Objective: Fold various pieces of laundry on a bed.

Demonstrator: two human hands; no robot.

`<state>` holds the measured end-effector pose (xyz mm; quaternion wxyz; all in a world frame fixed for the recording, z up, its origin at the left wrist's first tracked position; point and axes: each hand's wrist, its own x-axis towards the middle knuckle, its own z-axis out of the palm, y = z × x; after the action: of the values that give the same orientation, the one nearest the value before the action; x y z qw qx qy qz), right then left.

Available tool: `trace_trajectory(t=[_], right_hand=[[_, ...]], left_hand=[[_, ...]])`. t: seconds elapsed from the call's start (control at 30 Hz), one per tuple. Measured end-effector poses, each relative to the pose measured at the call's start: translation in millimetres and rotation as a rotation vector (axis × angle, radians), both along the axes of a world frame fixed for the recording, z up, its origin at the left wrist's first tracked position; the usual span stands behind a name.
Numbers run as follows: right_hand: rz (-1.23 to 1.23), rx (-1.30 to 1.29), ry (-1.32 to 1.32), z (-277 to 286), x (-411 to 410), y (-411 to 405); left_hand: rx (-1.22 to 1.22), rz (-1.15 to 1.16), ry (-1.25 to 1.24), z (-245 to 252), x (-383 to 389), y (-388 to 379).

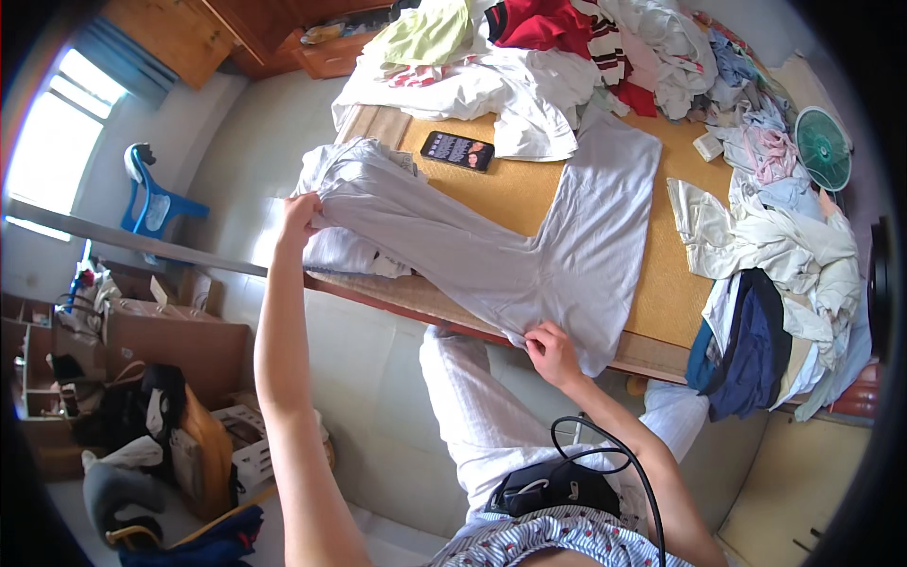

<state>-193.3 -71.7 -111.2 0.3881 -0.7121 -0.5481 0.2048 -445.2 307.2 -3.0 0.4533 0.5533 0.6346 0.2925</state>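
Note:
A light grey pair of trousers (482, 248) lies spread over the woven mat (482, 195) on the bed, one leg stretched to the left and the other up and back. At the left, my left hand (303, 212) pinches the end of the stretched leg, beside a stack of folded light clothes (340, 251). My right hand (553, 352) grips the edge of the trousers at the near side of the bed, its fingers closed on the cloth. A phone (458, 151) with a lit screen lies on the mat, beyond the stretched leg.
White garments (538, 88), a red garment (542, 25) and a pale green one (421, 35) lie heaped at the back. More clothes (786, 241) and a green fan (822, 149) are at the right. A blue plastic chair (156, 205), a cardboard box (173, 347) and bags stand left.

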Motion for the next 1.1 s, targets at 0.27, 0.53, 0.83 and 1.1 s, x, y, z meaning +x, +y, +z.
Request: trace_trajectory(t=[0.27,0.53,0.83,1.1], right_hand=[[-0.128,-0.118,0.341,7,-1,-4],[-0.127,0.019,0.36,22,10,-11],[0.146,0.062,-0.01,27,-8,2],[0.121,-0.1,0.086,19,-2,-30]], left_hand=[[-0.309,-0.211,-0.192,6,5,-4],[0.629,-0.324,0.136,51,42,-8],[0.66,-0.3,0.346,21,48,42],[0.667,-0.146,0.542,-26,41,65]])
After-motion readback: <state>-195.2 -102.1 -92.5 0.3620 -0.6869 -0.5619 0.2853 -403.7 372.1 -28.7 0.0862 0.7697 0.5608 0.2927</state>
